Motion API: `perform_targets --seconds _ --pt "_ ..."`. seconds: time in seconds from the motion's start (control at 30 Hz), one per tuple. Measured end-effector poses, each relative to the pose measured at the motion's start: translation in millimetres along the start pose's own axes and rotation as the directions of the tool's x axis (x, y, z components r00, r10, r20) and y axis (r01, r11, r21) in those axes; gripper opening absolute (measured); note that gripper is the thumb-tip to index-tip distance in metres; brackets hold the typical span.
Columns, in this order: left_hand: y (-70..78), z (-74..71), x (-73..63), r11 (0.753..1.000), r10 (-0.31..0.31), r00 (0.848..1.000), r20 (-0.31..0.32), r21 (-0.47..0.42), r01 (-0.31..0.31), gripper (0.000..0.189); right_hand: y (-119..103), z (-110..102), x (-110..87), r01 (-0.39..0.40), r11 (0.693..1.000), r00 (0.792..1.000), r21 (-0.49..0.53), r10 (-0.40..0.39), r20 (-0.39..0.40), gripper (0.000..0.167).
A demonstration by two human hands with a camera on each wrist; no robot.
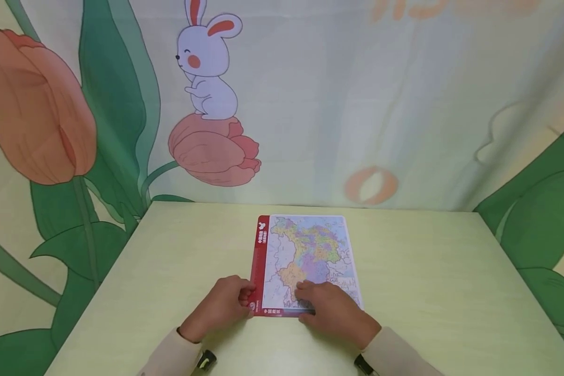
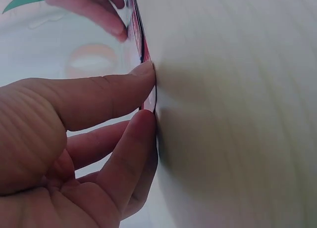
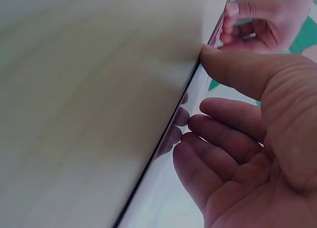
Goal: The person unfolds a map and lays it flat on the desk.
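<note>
A laminated map with a red border lies flat on the pale table, its printing turned sideways. At its near left corner my left hand has curled fingers by the left side and the thumb by the near edge. In the left wrist view, that thumb and the fingertips pinch the red corner between them. My right hand rests over the near edge, its fingers spread loosely on the map. Its thumb touches the edge in the right wrist view, and the relaxed fingers are mirrored in the glossy surface.
The pale table extends on both sides of the map. Behind it hangs a curtain printed with tulips and a white rabbit. Both sleeves come in from the near side, with dark straps at the wrists.
</note>
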State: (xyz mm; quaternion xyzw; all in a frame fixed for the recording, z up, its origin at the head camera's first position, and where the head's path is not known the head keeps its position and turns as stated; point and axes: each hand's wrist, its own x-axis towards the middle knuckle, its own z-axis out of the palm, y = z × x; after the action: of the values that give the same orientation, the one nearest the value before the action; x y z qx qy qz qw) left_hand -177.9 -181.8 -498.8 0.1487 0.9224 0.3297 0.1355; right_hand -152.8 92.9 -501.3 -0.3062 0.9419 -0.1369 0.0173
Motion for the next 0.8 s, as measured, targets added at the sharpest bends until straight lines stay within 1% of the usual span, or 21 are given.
perform_targets --seconds 0.07,0.13,0.3,0.37,0.47,0.63,0.73,0.8 --pt "-0.6 0.3 0.3 1.000 -0.001 1.000 0.003 -0.016 0.001 0.053 -7 3 7.9 0.005 1.000 1.000 0.006 -0.005 0.011 0.034" --pt "-1.4 0.4 0.4 1.000 0.007 1.000 0.003 -0.024 -0.006 0.051 -14 5 15.2 0.002 1.000 1.000 0.008 -0.002 0.023 0.033" --pt "-3.5 -0.5 0.8 0.999 0.046 0.999 -0.005 0.000 -0.046 0.048 -29 9 31.8 0.014 1.000 0.999 -0.012 -0.013 0.032 0.032" --pt "-4.9 -0.5 1.0 0.999 0.052 0.999 -0.003 0.008 -0.052 0.047 -34 11 36.8 0.032 0.999 0.999 -0.023 -0.031 0.031 0.028" --pt "-5.8 -0.6 1.3 0.999 0.047 0.999 0.004 0.007 -0.047 0.046 -43 13 40.8 0.040 0.997 0.998 -0.064 -0.037 0.052 0.032" --pt "-4.6 -1.3 2.6 0.999 0.036 0.999 0.022 0.006 -0.036 0.047 -54 14 41.6 0.067 0.980 0.993 -0.190 -0.047 0.107 0.049" --pt "-3.5 -2.0 3.0 1.000 0.028 0.999 0.026 0.006 -0.028 0.047 -55 16 41.9 0.100 0.969 0.993 -0.225 -0.083 0.086 0.054" --pt "-3.2 -2.0 2.9 1.000 0.019 0.999 0.029 0.000 -0.019 0.046 -55 18 42.5 0.111 0.967 0.993 -0.227 -0.099 0.066 0.055"
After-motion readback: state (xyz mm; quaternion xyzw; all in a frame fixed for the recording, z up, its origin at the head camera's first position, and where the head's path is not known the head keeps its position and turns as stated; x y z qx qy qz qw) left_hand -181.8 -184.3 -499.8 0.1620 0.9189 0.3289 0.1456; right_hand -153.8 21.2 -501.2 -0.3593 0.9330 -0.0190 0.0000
